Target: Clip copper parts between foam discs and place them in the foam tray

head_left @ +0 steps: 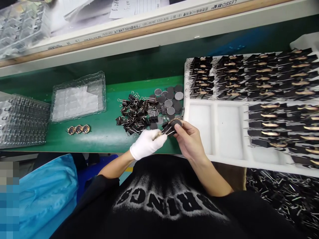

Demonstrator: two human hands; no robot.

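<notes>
Gloved in white, my left hand (pixel 147 142) pinches the wire handles of a black binder clip (pixel 169 130). My bare right hand (pixel 190 139) grips a round dark disc (pixel 176 124) with a tan strip along its edge, thumb on its face. Clip and disc meet between my hands; whether the clip's jaws are around the disc I cannot tell. Just beyond my hands lies a heap of black binder clips (pixel 136 113). Beside it are loose round grey and black discs (pixel 170 103).
On the right, a white compartment tray (pixel 215 154) holds rows of clips with tan-edged pieces. Below it is a mass of binder clips (pixel 286 199). Clear plastic trays (pixel 25 119) are stacked left, near another clear tray (pixel 78 99) and three round pieces (pixel 78 128). A shelf (pixel 149 30) crosses behind.
</notes>
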